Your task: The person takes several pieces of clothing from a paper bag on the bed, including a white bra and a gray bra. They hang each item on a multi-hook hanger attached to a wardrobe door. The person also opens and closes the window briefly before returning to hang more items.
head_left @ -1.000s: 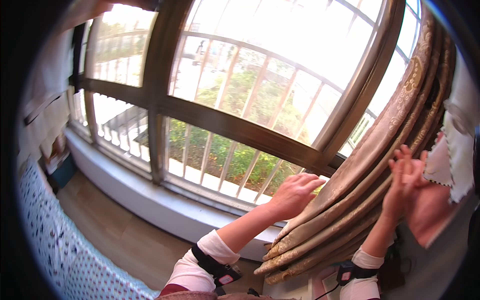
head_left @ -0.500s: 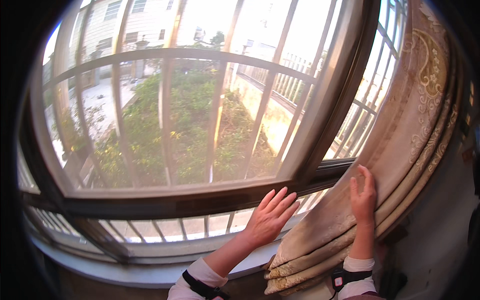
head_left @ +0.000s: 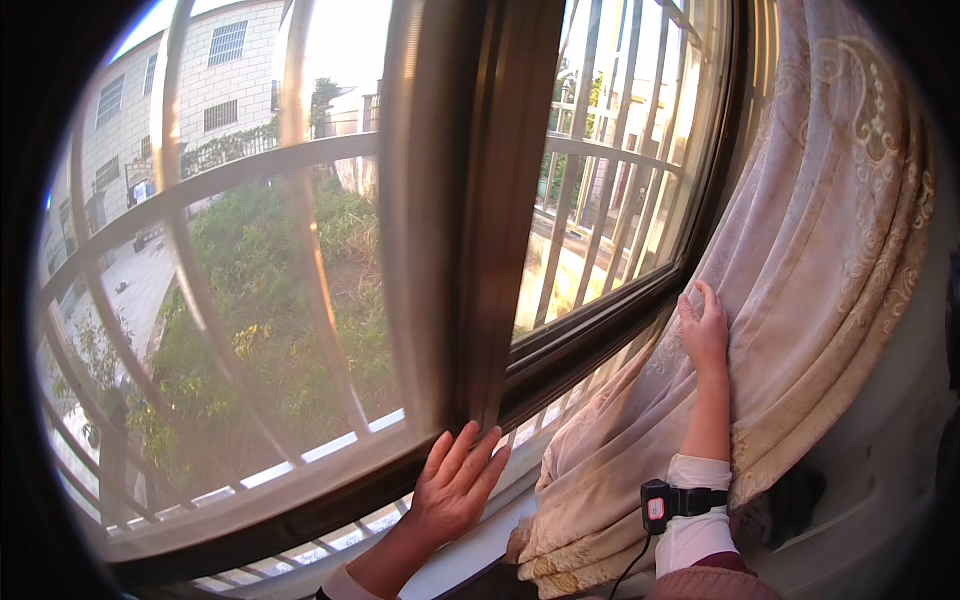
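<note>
My left hand (head_left: 455, 488) lies with fingers stretched out and slightly apart at the bottom rail of a dark-framed window screen (head_left: 300, 520), right by the foot of its upright stile (head_left: 480, 240). It grips nothing. My right hand (head_left: 706, 325) rests against a beige patterned curtain (head_left: 770, 350) at the right. Its thumb and fingers are bent but apart, and no cloth shows between them. The curtain hangs in folds from the top right down past my right forearm. Right of the stile is a window section (head_left: 610, 170) with bars behind it.
Pale metal bars (head_left: 205, 300) stand outside the window. A light sill (head_left: 470, 560) runs below the frame. Beyond are green plants (head_left: 270, 270) and a pale building (head_left: 190, 90). A black band with a small device (head_left: 656, 505) and a cable sits on my right wrist.
The view has turned to the right. The stile now stands further left in it, and more of the window section beside it shows. My left hand is now at the stile's foot.
</note>
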### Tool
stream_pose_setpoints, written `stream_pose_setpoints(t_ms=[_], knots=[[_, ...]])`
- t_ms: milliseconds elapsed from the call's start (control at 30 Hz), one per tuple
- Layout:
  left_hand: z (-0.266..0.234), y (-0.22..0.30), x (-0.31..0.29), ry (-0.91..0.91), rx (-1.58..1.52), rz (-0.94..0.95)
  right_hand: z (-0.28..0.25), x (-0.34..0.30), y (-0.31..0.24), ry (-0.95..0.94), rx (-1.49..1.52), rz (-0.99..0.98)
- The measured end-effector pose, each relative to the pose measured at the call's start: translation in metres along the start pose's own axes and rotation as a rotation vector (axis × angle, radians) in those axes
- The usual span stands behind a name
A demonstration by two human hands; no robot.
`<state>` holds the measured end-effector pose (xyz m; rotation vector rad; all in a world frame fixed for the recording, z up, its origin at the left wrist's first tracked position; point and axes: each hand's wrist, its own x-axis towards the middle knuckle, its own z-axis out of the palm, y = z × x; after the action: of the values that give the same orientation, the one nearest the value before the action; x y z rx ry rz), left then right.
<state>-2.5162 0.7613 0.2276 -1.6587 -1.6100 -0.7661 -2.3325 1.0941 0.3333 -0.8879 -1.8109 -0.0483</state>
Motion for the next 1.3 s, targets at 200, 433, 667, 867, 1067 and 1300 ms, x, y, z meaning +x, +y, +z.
stream_pose_setpoints(t_ms=[200, 433, 667, 867, 1067, 1300], knots=[[0.036, -0.002, 0.000, 0.067, 0.206, 0.026, 0.038, 0.014, 0.016, -0.145, 0.321, 0.168], [0.043, -0.002, -0.008, 0.032, 0.362, 0.082, 0.101, 0.030, -0.013, -0.188, 0.493, -0.009], [0.029, -0.005, -0.022, -0.026, 0.371, 0.126, 0.117, 0.020, -0.033, -0.208, 0.578, 0.055], [0.023, -0.008, -0.027, -0.051, 0.342, 0.155, 0.116, 0.013, -0.043, -0.213, 0.526, 0.044], [0.022, -0.012, -0.022, -0.024, 0.325, 0.180, 0.110, 0.009, -0.061, -0.232, 0.546, 0.022], [0.023, -0.015, -0.007, 0.000, 0.317, 0.221, 0.102, 0.001, -0.090, -0.244, 0.500, -0.009]])
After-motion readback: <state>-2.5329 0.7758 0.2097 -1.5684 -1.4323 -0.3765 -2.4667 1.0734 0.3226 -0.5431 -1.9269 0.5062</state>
